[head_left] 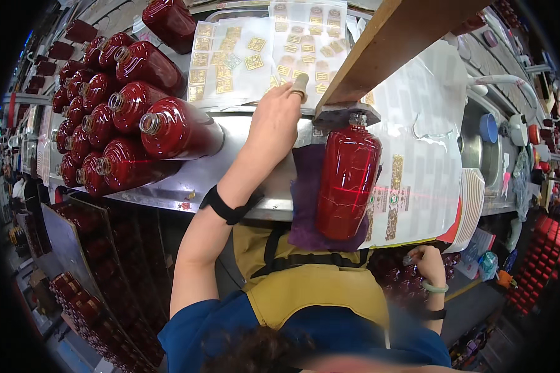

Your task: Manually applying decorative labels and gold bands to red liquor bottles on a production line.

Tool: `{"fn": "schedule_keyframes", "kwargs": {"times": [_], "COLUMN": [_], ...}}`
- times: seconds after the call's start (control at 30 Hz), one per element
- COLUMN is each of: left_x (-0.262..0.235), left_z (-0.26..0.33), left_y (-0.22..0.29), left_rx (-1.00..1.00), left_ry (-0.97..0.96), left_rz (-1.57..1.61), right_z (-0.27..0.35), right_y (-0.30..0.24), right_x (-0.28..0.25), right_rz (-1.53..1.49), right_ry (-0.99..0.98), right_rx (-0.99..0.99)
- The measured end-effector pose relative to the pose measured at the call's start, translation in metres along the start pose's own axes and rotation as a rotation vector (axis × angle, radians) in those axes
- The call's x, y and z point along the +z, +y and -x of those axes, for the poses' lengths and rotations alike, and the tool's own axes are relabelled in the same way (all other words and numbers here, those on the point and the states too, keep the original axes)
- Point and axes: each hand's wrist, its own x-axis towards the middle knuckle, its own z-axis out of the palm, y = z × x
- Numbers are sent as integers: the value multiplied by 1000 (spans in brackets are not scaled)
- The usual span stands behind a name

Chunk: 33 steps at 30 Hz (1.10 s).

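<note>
My left hand (275, 121) reaches over the steel table to white sheets of small gold stickers (239, 62). Its fingers are bent close together at the sheet edge, and a pale finger cot (300, 82) covers one digit. What they pinch, if anything, is hidden. In front of me a dark red glass bottle (350, 183) lies on a purple cloth (305, 165), its neck against a block under a wooden beam (379, 56). Low at the right, my right hand (429, 267) curls its fingers at the neck of another red bottle (408, 260) among several below the table edge.
Red bottles (180, 133) lie stacked on the left of the steel table (236, 127). White label sheets (423, 186) cover its right part, beside a stack of white trays (470, 199). A sink (473, 143) with a blue bowl (488, 127) stands farther right. More bottles fill racks below left.
</note>
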Motion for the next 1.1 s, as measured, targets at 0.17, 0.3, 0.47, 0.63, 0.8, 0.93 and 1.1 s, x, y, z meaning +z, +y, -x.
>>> {"fn": "schedule_keyframes", "kwargs": {"times": [0.17, 0.3, 0.47, 0.63, 0.8, 0.93, 1.1], "left_x": [-3, -5, -2, -16, -24, -21, -28], "left_z": [-6, -1, -2, 7, 13, 38, 66], "left_y": [11, 11, 10, 24, 55, 96, 118], "left_rx": [36, 52, -62, -232, -111, 136, 331], "left_ry": [-66, 11, 108, 263, 477, 513, 319], "left_rz": [-78, -103, 1, 203, 257, 279, 163], "right_z": [-65, -85, -98, -28, 19, 30, -6], "right_y": [112, 107, 155, 45, -27, -93, -163], "right_x": [64, 80, 102, 52, -1, -38, -52], "right_rz": [71, -287, -82, -49, -359, -622, -767], "right_ry": [516, 895, 776, 345, -299, -256, 102], "right_rx": [-70, 79, 26, 177, -45, -321, -596]}}
